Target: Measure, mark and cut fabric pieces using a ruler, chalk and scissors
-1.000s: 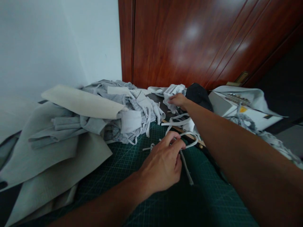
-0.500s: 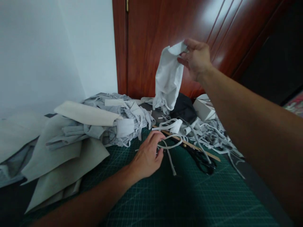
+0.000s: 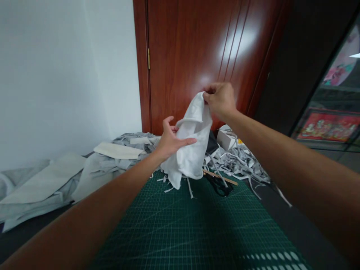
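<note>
A white fabric piece (image 3: pixel 192 157) with folded, loose edges hangs in front of me above the green cutting mat (image 3: pixel 180 221). My right hand (image 3: pixel 221 98) pinches its top corner and holds it up. On its left side is my left hand (image 3: pixel 173 140), thumb laid across the front and some fingers hidden behind the cloth. Behind and below it, a pair of black-handled scissors (image 3: pixel 222 186) lies on the mat, with a thin wooden strip (image 3: pixel 225 179) over it. Short white cord scraps (image 3: pixel 190 189) lie under the fabric.
Grey and white fabric pieces (image 3: pixel 118 151) are heaped at the left along the wall. A tangle of grey-white strips (image 3: pixel 242 161) lies at the right, near a white box (image 3: pixel 226 140) and a dark cloth (image 3: pixel 212 144). A reddish wooden door (image 3: pixel 182 56) stands behind.
My right hand has brought the fabric down. My left hand has risen from the cords on the mat to the fabric's left side. The view has tilted up slightly.
</note>
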